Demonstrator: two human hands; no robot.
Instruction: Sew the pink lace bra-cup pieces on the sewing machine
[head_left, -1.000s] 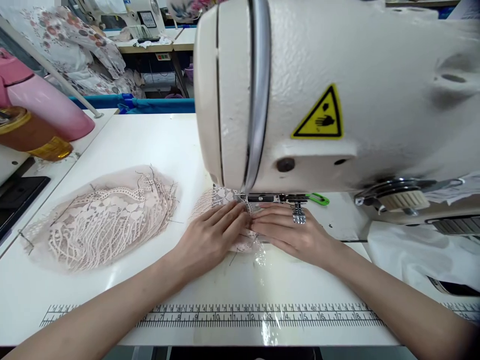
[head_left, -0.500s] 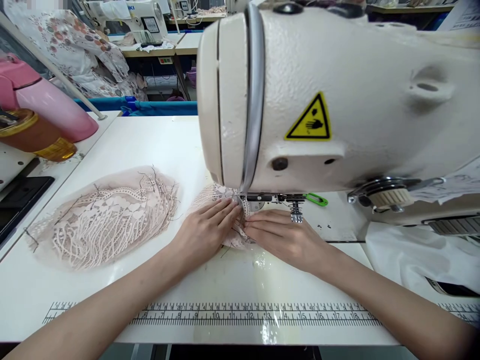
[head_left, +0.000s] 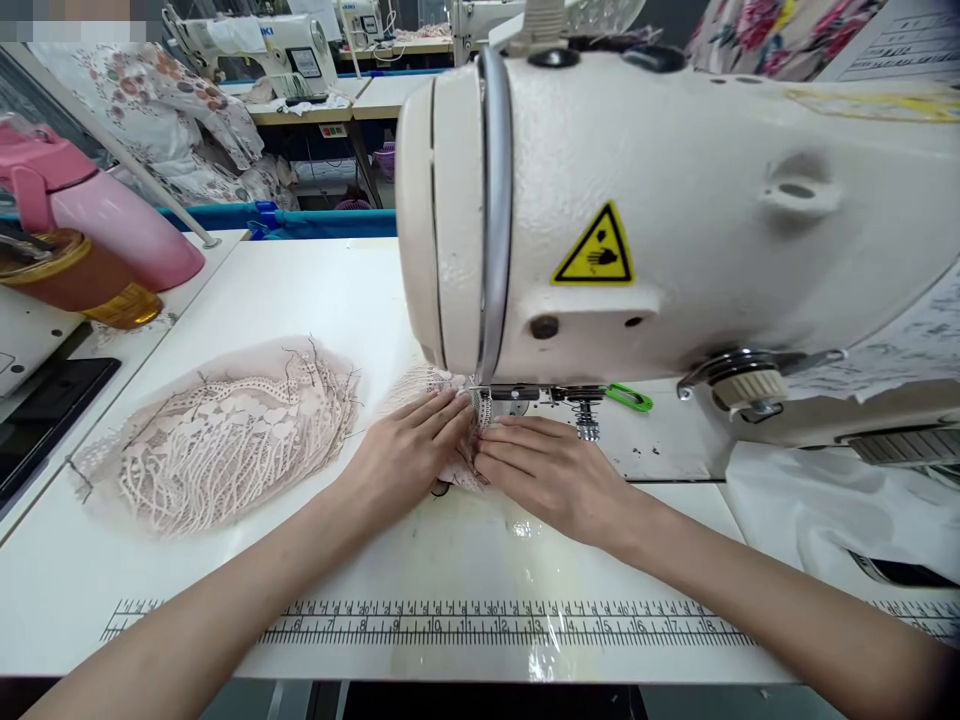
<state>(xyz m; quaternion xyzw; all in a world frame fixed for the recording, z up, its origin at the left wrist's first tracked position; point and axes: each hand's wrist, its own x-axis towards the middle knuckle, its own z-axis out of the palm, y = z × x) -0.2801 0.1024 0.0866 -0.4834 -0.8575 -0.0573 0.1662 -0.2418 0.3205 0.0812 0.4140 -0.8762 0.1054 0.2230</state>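
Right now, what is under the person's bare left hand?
Pale pink lace fabric shows past the fingers of the left hand; whatever lies beneath its palm is hidden.

We are in a sewing workshop. We can see a big cream metal sewing machine (head_left: 637, 210) with a yellow warning sticker (head_left: 596, 245) on a shiny white table (head_left: 300, 270), and more white sewing machines (head_left: 262, 45) on tables behind.

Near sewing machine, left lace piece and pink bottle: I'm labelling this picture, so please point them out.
Near sewing machine (head_left: 690, 220): head view, casing of its arm.
Left lace piece (head_left: 232, 445): head view, its middle.
Pink bottle (head_left: 131, 228): head view, body below lid.
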